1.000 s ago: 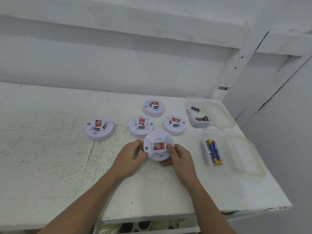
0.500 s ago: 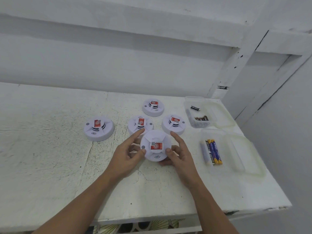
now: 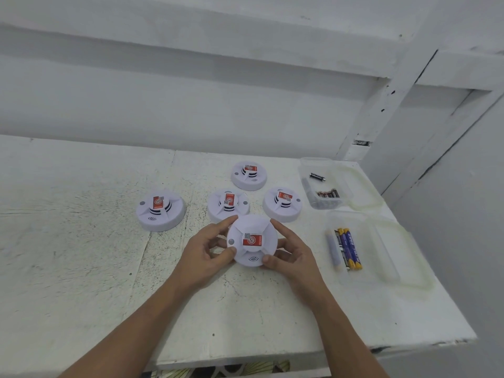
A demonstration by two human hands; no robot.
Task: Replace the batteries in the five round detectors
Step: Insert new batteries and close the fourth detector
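Observation:
Five round white detectors with red labels are on the white table (image 3: 81, 268). The nearest detector (image 3: 252, 241) is held between both hands, lifted a little and tilted toward me. My left hand (image 3: 207, 252) grips its left rim with thumb and fingers. My right hand (image 3: 290, 255) grips its right rim the same way. Behind it stand three detectors, one at centre (image 3: 227, 204), one at right (image 3: 283, 204), one at the back (image 3: 248, 175). A further detector (image 3: 161, 211) stands apart at the left.
A clear plastic box (image 3: 362, 274) at the right holds blue-and-yellow batteries (image 3: 349, 248). A second clear box (image 3: 324, 205) behind it holds dark batteries (image 3: 328, 193). Their lids lie beside them near the table's right edge. A white wall runs along the back.
Both hands closed on the nearest detector's rim and raised it slightly off the table, tilting its top toward me. The other detectors have not moved.

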